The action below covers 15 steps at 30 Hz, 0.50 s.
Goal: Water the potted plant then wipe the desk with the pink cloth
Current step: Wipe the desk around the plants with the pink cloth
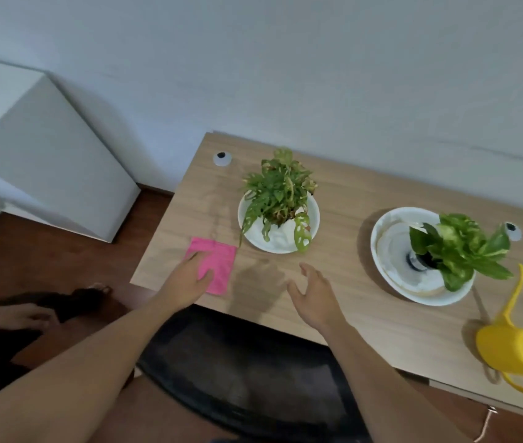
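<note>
A pink cloth (217, 263) lies flat near the left front corner of the wooden desk (365, 308). My left hand (190, 279) rests on the cloth's near left part, fingers spread over it. My right hand (313, 297) hovers above the desk to the right of the cloth, fingers apart and holding nothing. A potted plant (277, 193) with holed leaves stands in a white dish (250, 231) just behind the cloth. A second leafy plant (458, 251) sits in a larger white dish (385, 251) to the right. A yellow watering can (509, 350) stands at the right front edge.
Two small white round caps lie on the desk, one at the back left (222, 158), one at the right (512, 230). A black chair seat (238, 372) is under the desk's front edge. A white cabinet (30, 155) stands at the left. Another person's hand (20, 314) is at the far left.
</note>
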Each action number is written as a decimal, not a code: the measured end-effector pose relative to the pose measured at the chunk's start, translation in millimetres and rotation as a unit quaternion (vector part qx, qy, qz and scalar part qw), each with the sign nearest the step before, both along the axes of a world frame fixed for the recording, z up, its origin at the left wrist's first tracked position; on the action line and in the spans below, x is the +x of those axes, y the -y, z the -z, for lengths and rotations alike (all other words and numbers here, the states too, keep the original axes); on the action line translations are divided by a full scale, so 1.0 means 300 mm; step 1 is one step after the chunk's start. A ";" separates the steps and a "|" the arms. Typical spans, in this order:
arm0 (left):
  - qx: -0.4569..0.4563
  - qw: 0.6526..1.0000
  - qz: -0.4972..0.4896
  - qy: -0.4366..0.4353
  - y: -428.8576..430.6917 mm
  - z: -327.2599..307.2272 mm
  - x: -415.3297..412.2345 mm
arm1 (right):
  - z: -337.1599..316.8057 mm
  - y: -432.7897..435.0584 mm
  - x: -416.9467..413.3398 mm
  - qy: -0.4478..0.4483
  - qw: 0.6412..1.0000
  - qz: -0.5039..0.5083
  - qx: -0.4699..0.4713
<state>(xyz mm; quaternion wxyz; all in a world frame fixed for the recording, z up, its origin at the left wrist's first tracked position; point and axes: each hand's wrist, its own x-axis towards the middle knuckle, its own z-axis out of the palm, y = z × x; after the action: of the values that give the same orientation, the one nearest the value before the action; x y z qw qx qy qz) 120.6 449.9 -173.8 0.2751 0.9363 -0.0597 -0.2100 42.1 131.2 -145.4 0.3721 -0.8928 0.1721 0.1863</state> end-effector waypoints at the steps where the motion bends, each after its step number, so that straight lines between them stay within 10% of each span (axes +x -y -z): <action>1: 0.000 1.000 -0.020 -0.005 -0.034 0.024 0.015 | 0.015 -0.044 0.022 -0.007 1.000 -0.004 0.006; 15: -0.034 0.980 -0.193 -0.022 -0.173 0.252 0.148 | 0.267 -0.506 0.276 -0.067 0.998 -0.013 -0.004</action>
<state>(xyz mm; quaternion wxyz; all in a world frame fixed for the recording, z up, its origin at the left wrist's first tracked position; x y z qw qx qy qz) 165.1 501.9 -249.5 0.3435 0.9153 0.1215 -0.1717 125.0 283.0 -225.5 0.3536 -0.8820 0.1857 0.2501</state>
